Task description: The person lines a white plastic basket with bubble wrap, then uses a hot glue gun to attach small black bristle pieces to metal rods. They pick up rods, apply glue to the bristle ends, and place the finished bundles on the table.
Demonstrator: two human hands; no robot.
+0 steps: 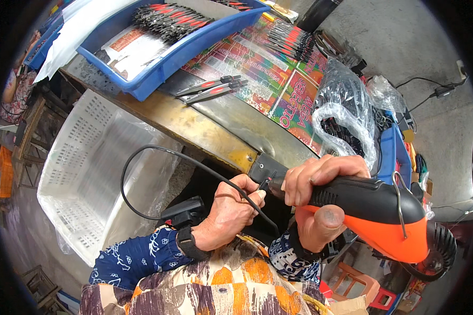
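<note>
My right hand (pixel 326 181) grips an orange-and-black power tool (pixel 370 202) around its narrower black part. The tool's blunt dark nose (pixel 267 170) points toward the table edge, and a bent wire hook (pixel 399 205) stands off its body. Close under the nose, the fingers of my left hand (pixel 231 207) are pinched together. A small dark piece with a bit of red (pixel 265 184) shows at those fingertips, too small to name. A black cable (pixel 194 157) loops across my left hand. Two slim silver, black and red tools (pixel 213 89), like drawing compasses, lie on the table beyond.
A blue tray (pixel 142 86) holds a pile of similar slim tools (pixel 173 23); another row (pixel 291 41) lies on printed cardboard (pixel 257 68). A clear plastic bag (pixel 347 100) of dark parts sits at right. A white plastic-lined basket (pixel 84 142) stands left below the table edge (pixel 184 123).
</note>
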